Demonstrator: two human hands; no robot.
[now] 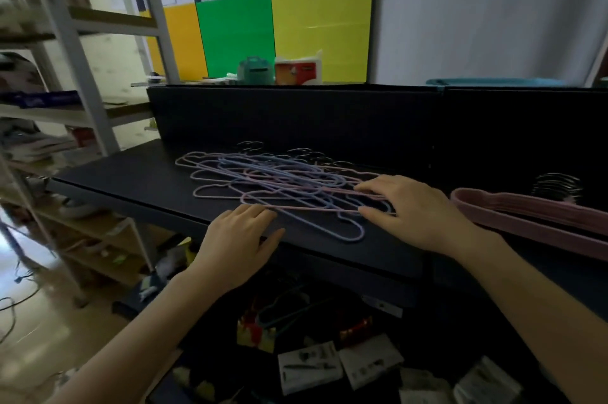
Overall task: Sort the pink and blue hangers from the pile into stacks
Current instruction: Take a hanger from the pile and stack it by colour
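Nearest, below the pile and under the counter's front edge, white boxes [309, 367] lie on the floor in dim light.

The left hand [240, 239] lies flat on the counter [131, 186] at the pile's near left edge. Its fingers are straight and close together, their tips just touching the nearest wire. The right hand [418, 209] rests on the pile's right end, fingers and thumb spread and stretched out over the hangers. A pink wire runs under them, but I cannot tell whether the hand pinches it.

The pile [279, 186] is a loose tangle of thin pink and blue hangers. It lies flat in the middle of the counter, with the metal hooks pointing away from the person.

Right of the pile and apart from it, beyond the right hand, lies a pink stack [533, 212] of neatly nested hangers. Its hooks [556, 188] are bunched at the far side.

Just behind the pile a black panel [296, 117] stands upright. Beyond the panel sit a green box [256, 69] and a red and white pack [297, 69], side by side. Behind them are yellow and green boards [235, 35]. Far left of the pile stands a white rack [75, 28] with cluttered shelves.
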